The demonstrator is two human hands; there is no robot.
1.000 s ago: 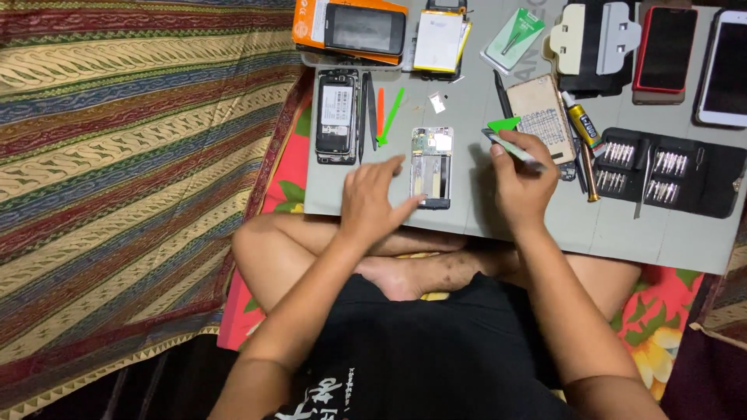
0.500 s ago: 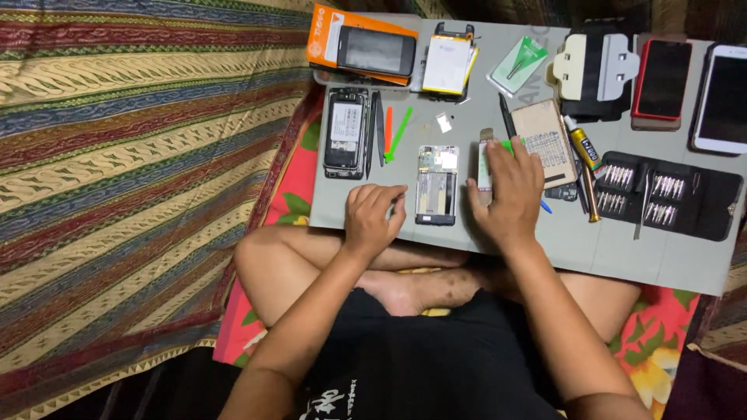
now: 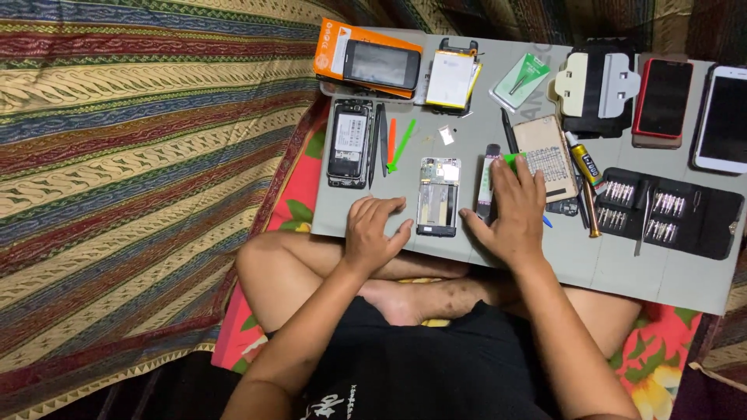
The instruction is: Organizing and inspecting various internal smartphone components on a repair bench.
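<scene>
While the grey work board (image 3: 638, 272) is resting across the person's crossed legs, both hands are lying flat on it, flanking the opened phone frame (image 3: 439, 196). The left hand (image 3: 372, 232) is spreading wide and empty just left of the frame, its fingertips touching the board. The right hand (image 3: 510, 210) is pressing palm-down just right of the frame, covering a narrow dark strip (image 3: 489, 180) and a green tool (image 3: 512, 158); whether it is gripping either, I cannot tell. This looks like a pause between disassembly steps, and the next move probably calls for lifting a fine tool. Beyond the right hand the screwdriver case (image 3: 669, 214) is crowding the board; the near edge is lying just under both wrists.
</scene>
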